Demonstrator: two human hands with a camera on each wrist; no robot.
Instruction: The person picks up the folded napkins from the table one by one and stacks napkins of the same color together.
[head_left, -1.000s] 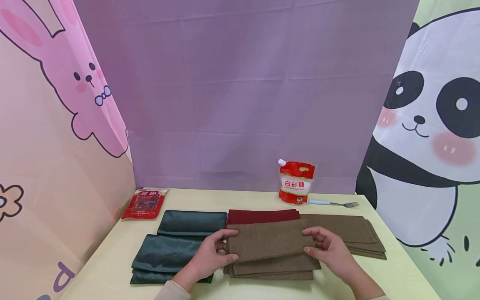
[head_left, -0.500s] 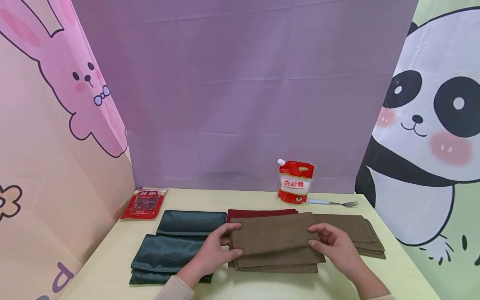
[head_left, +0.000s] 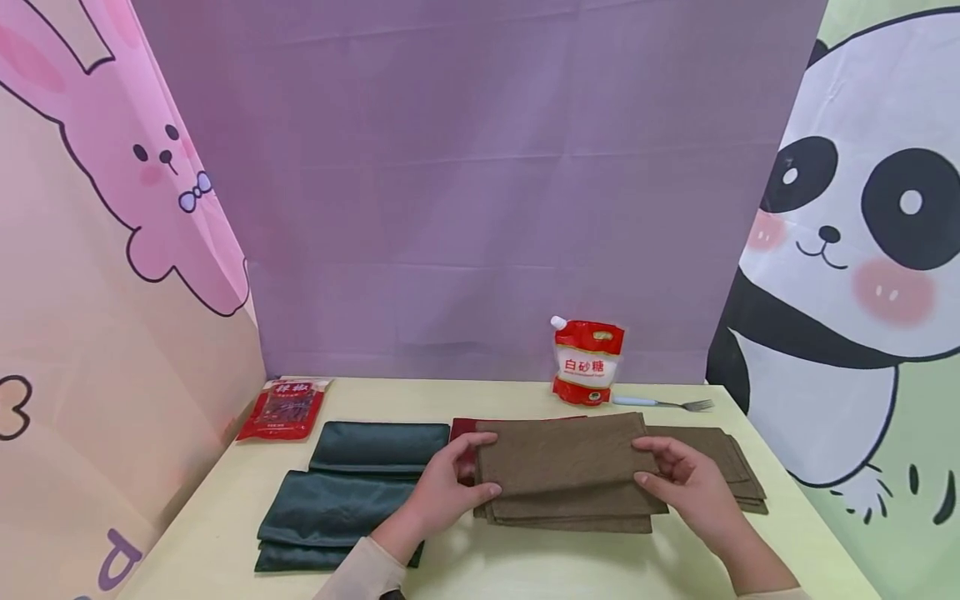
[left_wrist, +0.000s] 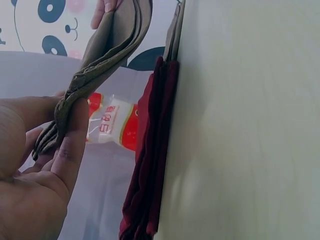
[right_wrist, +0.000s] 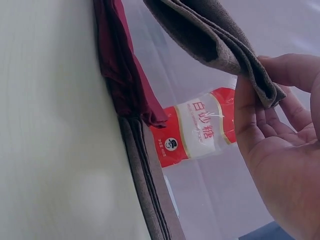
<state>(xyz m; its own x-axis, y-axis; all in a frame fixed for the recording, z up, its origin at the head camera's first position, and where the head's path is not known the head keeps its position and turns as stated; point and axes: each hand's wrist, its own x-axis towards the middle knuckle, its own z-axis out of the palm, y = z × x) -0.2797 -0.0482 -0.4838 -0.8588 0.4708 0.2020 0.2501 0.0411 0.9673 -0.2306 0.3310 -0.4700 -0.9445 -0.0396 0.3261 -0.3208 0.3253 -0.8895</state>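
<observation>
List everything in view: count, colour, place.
held cloth: one, brown, between hands
cloth pile: one, brown, right
middle bundle: one, red, behind held cloth
cloth bundles: two, dark green, left
packet: one, red, back left
pouch: one, red-white, back
fork: one, blue-handled, beside pouch
table: one, yellowish, below
backdrop: one, purple, back
rabbit print: one, pink, left
panda print: one, black-white, right
left hand: one, beige sleeve, holding cloth
right hand: one, beige sleeve, holding cloth

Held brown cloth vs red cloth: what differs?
The brown cloth is held off the table by left hand and right hand; the red cloth lies on the table. In the head view, the brown cloth is in front, the red cloth partly hidden. Both are folded.
</observation>
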